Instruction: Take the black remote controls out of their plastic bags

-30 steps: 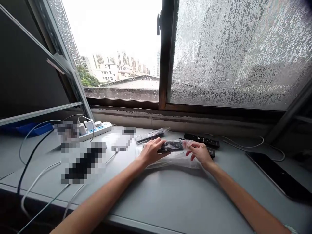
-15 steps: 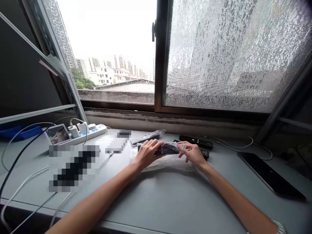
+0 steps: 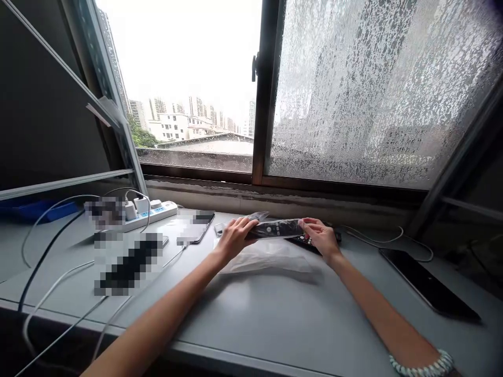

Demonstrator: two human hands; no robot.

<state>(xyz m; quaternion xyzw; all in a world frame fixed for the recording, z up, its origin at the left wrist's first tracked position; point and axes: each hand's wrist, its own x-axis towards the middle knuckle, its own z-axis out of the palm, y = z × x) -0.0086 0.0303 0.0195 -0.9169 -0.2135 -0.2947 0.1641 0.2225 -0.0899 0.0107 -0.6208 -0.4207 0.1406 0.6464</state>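
Note:
A black remote control point(image 3: 278, 229) in a clear plastic sleeve is held level above the desk, its buttons facing me. My left hand point(image 3: 237, 238) grips its left end, fingers over the top. At the right end, my right hand point(image 3: 320, 238) pinches the sleeve between thumb and fingers. Beneath the remote lies a flat translucent plastic bag point(image 3: 275, 264). Another dark remote with coloured buttons point(image 3: 304, 240) rests on the desk behind my right hand, partly hidden by it. More clear wrapping point(image 3: 257, 215) shows behind my left hand.
A dark tablet-like slab point(image 3: 430, 283) lies at the right, with a white cable point(image 3: 373, 240) behind it. On the left are a white power strip point(image 3: 157, 213) with plugs, several cables, blurred-out items and a blue tray point(image 3: 37, 212). The window point(image 3: 257, 157) stands behind the desk.
The wrapped remote has been raised slightly and its button face now shows more clearly. My right hand has shifted right and up a little, covering more of the remotes behind. The camera view has shifted slightly.

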